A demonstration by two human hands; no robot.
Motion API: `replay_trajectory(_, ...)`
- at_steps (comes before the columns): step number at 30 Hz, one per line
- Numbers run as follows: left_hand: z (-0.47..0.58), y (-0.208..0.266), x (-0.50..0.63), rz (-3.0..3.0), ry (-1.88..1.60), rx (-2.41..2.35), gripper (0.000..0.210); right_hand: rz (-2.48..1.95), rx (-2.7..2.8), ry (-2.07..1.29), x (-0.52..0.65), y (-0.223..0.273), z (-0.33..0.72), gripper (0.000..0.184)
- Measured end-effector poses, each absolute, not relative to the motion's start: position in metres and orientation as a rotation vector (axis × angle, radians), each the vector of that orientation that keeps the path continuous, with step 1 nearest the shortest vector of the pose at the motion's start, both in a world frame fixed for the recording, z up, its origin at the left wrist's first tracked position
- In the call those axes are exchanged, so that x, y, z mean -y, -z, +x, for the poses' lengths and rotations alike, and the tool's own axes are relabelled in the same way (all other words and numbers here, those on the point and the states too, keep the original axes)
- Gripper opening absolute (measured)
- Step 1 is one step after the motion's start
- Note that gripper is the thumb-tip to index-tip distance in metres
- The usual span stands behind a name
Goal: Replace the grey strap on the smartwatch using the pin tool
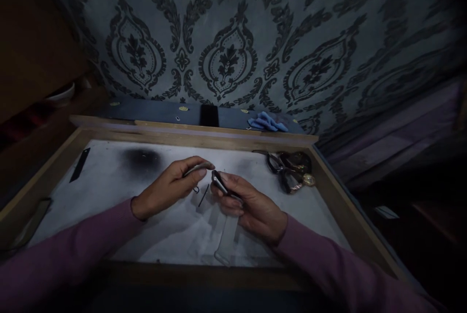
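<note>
Over the white-lined wooden tray [189, 134], my two hands face each other a short way apart. My left hand [168, 187] pinches a thin, curved greyish strap [199, 167] between thumb and fingers. In my right hand [251, 203] is a small dark case with a shiny metal rim, which looks like a smartwatch [219, 182]; part of it is hidden by the fingers. Below that hand, a clear pale strap [225, 242] reaches down toward the tray's near side. Between the hands lies a thin dark stick [203, 195].
Several wristwatches [290, 167] are heaped in the tray's far right corner. A black strip [79, 165] lies far left, with an olive strap [36, 220] nearer. Beyond the rim are a black rectangular object [209, 116] and a blue cloth [267, 121], before a patterned wall [228, 60].
</note>
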State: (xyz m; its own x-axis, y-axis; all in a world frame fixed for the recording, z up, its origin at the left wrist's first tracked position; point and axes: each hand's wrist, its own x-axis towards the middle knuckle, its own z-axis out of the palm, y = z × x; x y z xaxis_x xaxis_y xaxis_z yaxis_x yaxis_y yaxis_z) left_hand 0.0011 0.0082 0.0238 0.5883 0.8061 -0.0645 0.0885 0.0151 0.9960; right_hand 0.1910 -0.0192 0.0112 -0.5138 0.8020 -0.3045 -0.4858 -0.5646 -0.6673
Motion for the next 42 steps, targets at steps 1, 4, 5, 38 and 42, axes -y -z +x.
replay_trajectory(1, 0.001, -0.024, -0.008, 1.456, -0.667, -0.800, 0.036, -0.790, 0.702, -2.085, 0.020, -0.014, 0.191, 0.033)
replay_trajectory(4, 0.000, -0.027, -0.008, 1.457, -0.629, -0.806, 0.041, -0.855, 0.868, -1.973, 0.022, -0.020, 0.191, 0.033)
replay_trajectory(5, 0.000, -0.028, -0.008, 1.470, -0.595, -0.809, 0.042, -0.872, 0.936, -1.928, 0.023, -0.021, 0.191, 0.033)
replay_trajectory(38, 0.009, -0.026, 0.009, 0.895, -0.579, -0.579, 0.018, -1.044, 0.965, -1.647, 0.031, -0.015, 0.187, 0.036)
replay_trajectory(42, 0.013, -0.019, 0.013, 0.850, -0.562, -0.571, 0.021, -1.032, 0.859, -1.627, 0.029, -0.013, 0.185, 0.038)
